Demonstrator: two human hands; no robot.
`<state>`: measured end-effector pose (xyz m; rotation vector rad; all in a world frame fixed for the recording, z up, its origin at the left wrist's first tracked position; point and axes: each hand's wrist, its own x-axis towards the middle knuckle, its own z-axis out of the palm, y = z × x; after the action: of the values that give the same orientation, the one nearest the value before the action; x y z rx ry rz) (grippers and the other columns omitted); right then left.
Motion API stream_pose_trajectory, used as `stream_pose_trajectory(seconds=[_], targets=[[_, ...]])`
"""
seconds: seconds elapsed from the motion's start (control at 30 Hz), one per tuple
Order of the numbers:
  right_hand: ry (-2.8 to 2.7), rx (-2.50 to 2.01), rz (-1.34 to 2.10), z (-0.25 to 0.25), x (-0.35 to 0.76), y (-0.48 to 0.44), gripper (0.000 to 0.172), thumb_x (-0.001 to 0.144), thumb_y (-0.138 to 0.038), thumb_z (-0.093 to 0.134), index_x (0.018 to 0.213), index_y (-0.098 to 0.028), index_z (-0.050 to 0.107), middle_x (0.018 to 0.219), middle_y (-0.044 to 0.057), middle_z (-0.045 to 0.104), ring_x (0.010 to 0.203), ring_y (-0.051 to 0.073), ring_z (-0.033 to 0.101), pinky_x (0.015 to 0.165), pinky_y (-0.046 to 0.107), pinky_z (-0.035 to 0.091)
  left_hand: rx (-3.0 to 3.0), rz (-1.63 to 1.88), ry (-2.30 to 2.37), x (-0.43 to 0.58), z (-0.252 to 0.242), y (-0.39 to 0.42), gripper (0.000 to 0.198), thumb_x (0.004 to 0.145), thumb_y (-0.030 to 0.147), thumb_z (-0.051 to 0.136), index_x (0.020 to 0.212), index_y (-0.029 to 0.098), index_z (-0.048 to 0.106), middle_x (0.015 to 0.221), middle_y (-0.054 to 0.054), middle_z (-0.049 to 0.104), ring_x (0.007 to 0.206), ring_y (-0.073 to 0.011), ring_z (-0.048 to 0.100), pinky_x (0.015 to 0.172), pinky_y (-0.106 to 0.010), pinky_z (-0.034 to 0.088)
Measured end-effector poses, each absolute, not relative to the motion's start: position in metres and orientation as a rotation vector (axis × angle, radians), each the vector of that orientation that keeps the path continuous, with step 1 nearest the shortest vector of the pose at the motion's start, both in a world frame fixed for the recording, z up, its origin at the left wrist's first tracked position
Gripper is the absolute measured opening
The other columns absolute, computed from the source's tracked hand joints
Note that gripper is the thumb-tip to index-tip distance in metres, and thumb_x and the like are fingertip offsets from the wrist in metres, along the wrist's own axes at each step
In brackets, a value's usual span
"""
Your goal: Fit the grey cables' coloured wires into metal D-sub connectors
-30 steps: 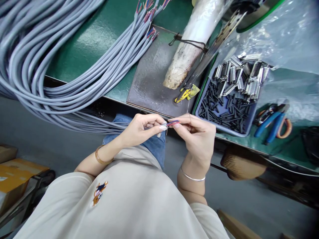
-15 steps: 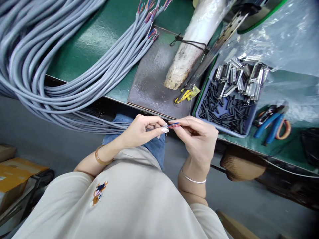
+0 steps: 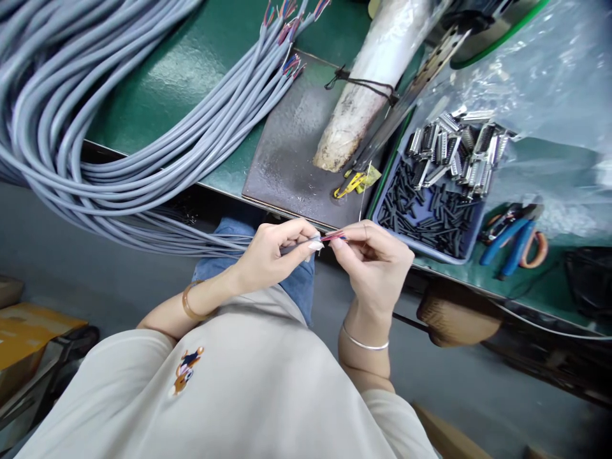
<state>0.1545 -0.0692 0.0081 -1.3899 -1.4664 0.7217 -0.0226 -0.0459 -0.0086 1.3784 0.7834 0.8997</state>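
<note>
My left hand [image 3: 275, 252] is closed around the end of a grey cable, gripping it just below where the sheath stops. Out of that end come thin coloured wires [image 3: 333, 236], red and blue among them. My right hand [image 3: 375, 255] pinches these wires between thumb and fingertips, close to the left fingers. Both hands are held above my lap, at the front edge of the bench. More grey cables [image 3: 191, 166] run in a thick bundle from the left, several with their coloured wire ends bared on the bench.
A blue tray [image 3: 447, 255] holds black tubing pieces and metal connectors [image 3: 459, 150]. Blue-handled pliers [image 3: 516, 248] lie to its right. A white wrapped roll [image 3: 358, 102] and a yellow clip [image 3: 351, 185] sit over the dark board [image 3: 291, 166]. Clear plastic sheeting [image 3: 564, 83] covers the back right.
The right fingers have shifted slightly on the coloured wires, and the wires' arrangement between the hands looks different. The whole view has moved a little; both hands keep their hold.
</note>
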Motion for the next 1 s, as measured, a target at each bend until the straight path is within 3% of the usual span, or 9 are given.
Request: stream_pose_trajectory(seconds=[0.3,0.4,0.53,0.63,0.73,0.87,1.0], targets=[[-1.641,-1.392,0.616,0.014,0.162,-0.074,0.011,0.087,-0.013,0.074,0.088,-0.024,0.077,0.079,-0.001,0.073,0.052,0.006,0.043,0.046,0.025,0.028,1.643,0.879,0.847,-0.025,-0.007,-0.043,0.018,0.096,0.027,0.061,0.091,0.012,0.070,0.071,0.001,0.065,0.057,-0.0062,0.047,0.055,-0.019,0.037],[-1.651,-1.410,0.658,0.015,0.164,-0.075,0.010,0.087,-0.015,0.074,0.090,-0.024,0.078,0.079,-0.001,0.072,0.050,0.005,0.038,0.046,0.025,0.027,1.770,0.898,0.844,-0.025,-0.007,-0.043,0.015,0.096,0.022,0.061,0.092,0.012,0.071,0.074,0.000,0.069,0.058,-0.0062,0.049,0.056,-0.019,0.037],[-1.473,-1.455,0.894,0.012,0.165,-0.075,0.005,0.085,-0.021,0.075,0.080,-0.022,0.077,0.071,-0.002,0.066,0.047,0.004,0.030,0.045,0.026,0.022,1.992,0.970,0.821,-0.023,-0.010,-0.043,0.011,0.096,0.021,0.064,0.090,0.014,0.069,0.075,0.000,0.072,0.061,-0.0066,0.057,0.058,-0.018,0.039],[-1.237,-1.407,1.161,0.008,0.163,-0.075,0.013,0.079,-0.031,0.080,0.072,-0.021,0.074,0.069,0.000,0.066,0.048,0.006,0.036,0.043,0.024,0.023,2.077,1.077,0.787,-0.019,-0.012,-0.043,0.017,0.093,0.026,0.067,0.079,0.016,0.064,0.064,0.004,0.065,0.054,-0.0062,0.051,0.054,-0.019,0.036],[-1.122,-1.373,1.245,0.006,0.160,-0.075,0.018,0.075,-0.036,0.083,0.070,-0.022,0.073,0.070,0.000,0.066,0.050,0.007,0.040,0.043,0.023,0.025,2.068,1.216,0.764,-0.014,-0.012,-0.044,0.017,0.089,0.018,0.065,0.073,0.017,0.059,0.058,0.005,0.058,0.052,-0.0064,0.047,0.053,-0.020,0.036],[-1.201,-1.409,1.108,0.008,0.152,-0.078,0.012,0.081,-0.032,0.078,0.077,-0.022,0.075,0.071,-0.001,0.063,0.049,0.006,0.035,0.044,0.024,0.022,1.878,1.332,0.837,-0.006,-0.007,-0.051,0.011,0.085,0.013,0.062,0.076,0.016,0.058,0.061,0.005,0.057,0.049,-0.0041,0.040,0.049,-0.018,0.033],[-1.322,-1.452,0.827,0.014,0.146,-0.079,0.004,0.085,-0.023,0.073,0.084,-0.022,0.077,0.072,-0.003,0.061,0.048,0.005,0.029,0.046,0.026,0.020,1.614,1.218,0.928,-0.005,-0.003,-0.055,0.008,0.089,0.016,0.060,0.082,0.015,0.063,0.065,0.004,0.061,0.049,-0.0030,0.042,0.045,-0.015,0.032]])
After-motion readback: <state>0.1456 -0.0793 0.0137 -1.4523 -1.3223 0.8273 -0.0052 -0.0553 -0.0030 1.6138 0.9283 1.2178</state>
